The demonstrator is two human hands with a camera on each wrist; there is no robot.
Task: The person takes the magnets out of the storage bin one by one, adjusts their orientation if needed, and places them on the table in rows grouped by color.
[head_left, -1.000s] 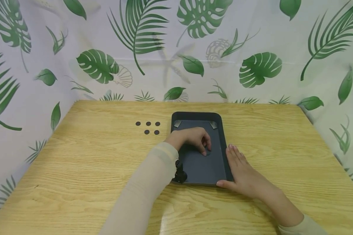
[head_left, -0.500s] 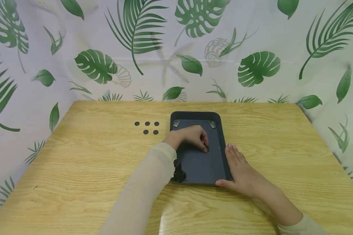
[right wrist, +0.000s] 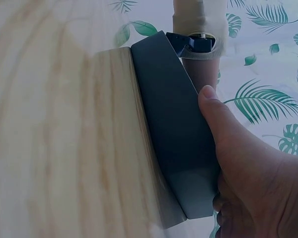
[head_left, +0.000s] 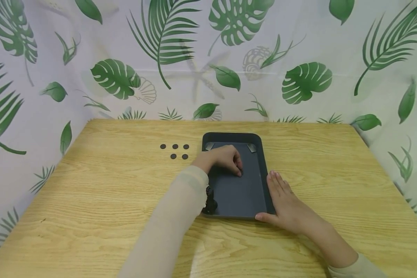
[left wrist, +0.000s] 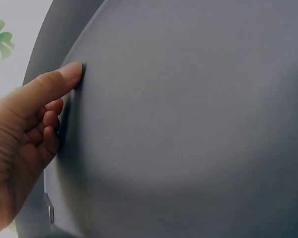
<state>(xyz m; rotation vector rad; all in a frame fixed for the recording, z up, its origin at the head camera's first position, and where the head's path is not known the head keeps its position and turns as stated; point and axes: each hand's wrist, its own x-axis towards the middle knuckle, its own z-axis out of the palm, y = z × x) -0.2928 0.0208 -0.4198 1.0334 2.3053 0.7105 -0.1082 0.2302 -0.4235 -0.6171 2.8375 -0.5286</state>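
Now, left hand (head_left: pixel 228 158) curled inside dark tray (head_left: pixel 241 199), grip unclear; right hand (head_left: pixel 286 204) straight-fingered against outer wall (right wrist: pixel 174 129).

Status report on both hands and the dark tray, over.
Left hand: inside dark tray, grip unclear. Right hand: against tray's right side. Tray: flat on table. Five dark discs left of it; nothing visibly blocking.

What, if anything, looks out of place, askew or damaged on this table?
Two things: five flat, dark, round discs form uneven rows, three behind two; and tiny dark marks, too small to identify, interrupt the yellow wood-grain table at left. Nothing looks spilled.
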